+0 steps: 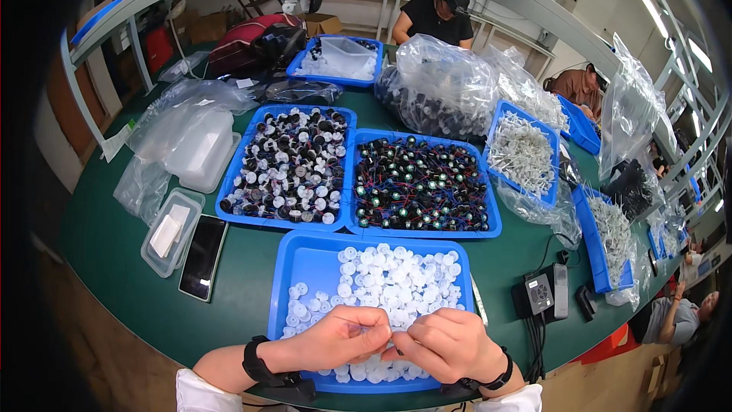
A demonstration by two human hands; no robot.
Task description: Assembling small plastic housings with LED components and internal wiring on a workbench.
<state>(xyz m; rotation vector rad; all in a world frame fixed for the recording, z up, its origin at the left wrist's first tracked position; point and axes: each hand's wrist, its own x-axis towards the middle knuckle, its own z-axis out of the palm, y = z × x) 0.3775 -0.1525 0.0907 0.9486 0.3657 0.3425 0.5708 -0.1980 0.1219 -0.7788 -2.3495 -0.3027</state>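
Observation:
My left hand (pixel 343 338) and my right hand (pixel 448 345) meet fingertip to fingertip above the nearest blue tray (pixel 306 261). Both are closed in a pinch. A small dark bit shows by the right fingertips, but the fingers hide most of what they hold. Under them, many small translucent white plastic discs (pixel 393 278) lie in the tray, heaped toward its middle and right. Behind it, a blue tray (pixel 352 220) holds small black round parts (pixel 419 183) with thin red and blue wires. The tray to its left carries black parts with clear caps (pixel 293 168).
On the left lie a phone (pixel 203 258), a clear plastic box (pixel 171 233) and plastic bags. Black power adapters (pixel 537 295) with cables sit at right, near trays of white pieces (pixel 522 154). A big clear bag (pixel 442 88) stands behind; people sit beyond the table.

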